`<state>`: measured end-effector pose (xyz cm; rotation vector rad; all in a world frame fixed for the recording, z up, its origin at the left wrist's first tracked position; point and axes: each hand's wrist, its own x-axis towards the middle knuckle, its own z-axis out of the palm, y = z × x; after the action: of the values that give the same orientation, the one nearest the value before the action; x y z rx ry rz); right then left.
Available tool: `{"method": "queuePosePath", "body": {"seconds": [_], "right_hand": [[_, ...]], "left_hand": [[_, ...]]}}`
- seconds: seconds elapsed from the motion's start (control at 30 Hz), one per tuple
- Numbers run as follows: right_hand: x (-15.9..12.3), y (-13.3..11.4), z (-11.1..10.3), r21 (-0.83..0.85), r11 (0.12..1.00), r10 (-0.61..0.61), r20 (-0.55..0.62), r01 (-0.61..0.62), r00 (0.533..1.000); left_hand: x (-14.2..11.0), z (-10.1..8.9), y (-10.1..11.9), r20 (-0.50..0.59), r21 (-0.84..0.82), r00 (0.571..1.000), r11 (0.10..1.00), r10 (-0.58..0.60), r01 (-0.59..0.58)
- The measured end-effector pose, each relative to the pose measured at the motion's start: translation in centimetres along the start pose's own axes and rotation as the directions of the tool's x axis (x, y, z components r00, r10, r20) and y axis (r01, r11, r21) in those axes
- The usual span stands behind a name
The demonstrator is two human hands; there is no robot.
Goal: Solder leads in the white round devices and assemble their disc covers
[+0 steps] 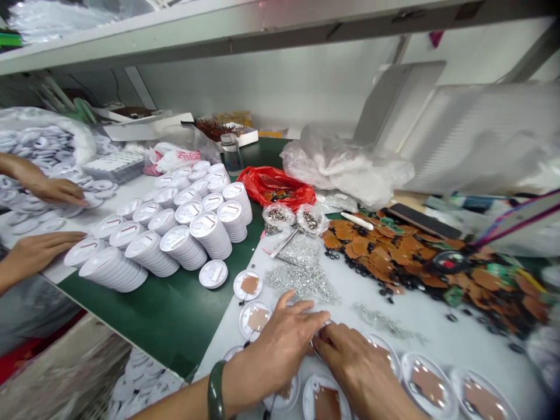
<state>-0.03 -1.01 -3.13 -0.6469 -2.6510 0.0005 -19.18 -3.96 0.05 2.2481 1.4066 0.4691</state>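
My left hand (280,338), with a dark green bangle at its wrist, and my right hand (356,364) meet over the white worktop. Their fingers close around a white round plastic case, of which only a sliver of rim shows between them; the rest is hidden. Around them lie open white round cases with brown circuit boards inside: one case (256,319) left of my left hand, another case (327,402) below the hands, and a further case (426,382) to the right. Small silver screws (301,280) are heaped just beyond my fingers.
Stacked white round cases (175,227) stand on the green mat (184,312). Brown boards (394,251) are piled at right, near an electric screwdriver tip (448,262). A red bag (277,189) sits behind. Another person's hands (55,189) are at far left; a shelf (245,35) overhangs.
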Motion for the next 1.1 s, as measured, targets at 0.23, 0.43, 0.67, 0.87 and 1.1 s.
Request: {"method": "queuePosePath", "body": {"seconds": [0.23,0.43,0.67,0.87,1.1], "right_hand": [[-0.2,-1.8,1.6,-0.096,0.992,0.076,-0.12,-0.087,0.99],[0.1,0.4,1.1,-0.003,1.0,0.026,0.003,-0.026,1.0],[0.3,1.3,1.6,0.034,0.997,0.066,0.05,-0.068,0.997],[-0.2,0.9,0.5,0.049,0.998,0.032,0.051,-0.035,0.998],[0.1,0.9,0.2,0.046,0.997,-0.061,0.066,0.058,0.996]], "left_hand": [[0.2,-0.6,0.5,0.017,-0.014,1.0,1.0,-0.022,0.022],[0.2,-1.1,0.6,0.004,-0.034,1.0,0.999,-0.018,0.018],[0.3,-1.0,0.5,0.023,-0.049,1.0,0.999,-0.021,0.022],[0.2,-1.0,0.4,-0.014,-0.047,1.0,0.999,-0.001,0.0],[0.1,-0.3,-0.3,-0.036,-0.037,0.999,0.999,0.028,-0.029]]}}
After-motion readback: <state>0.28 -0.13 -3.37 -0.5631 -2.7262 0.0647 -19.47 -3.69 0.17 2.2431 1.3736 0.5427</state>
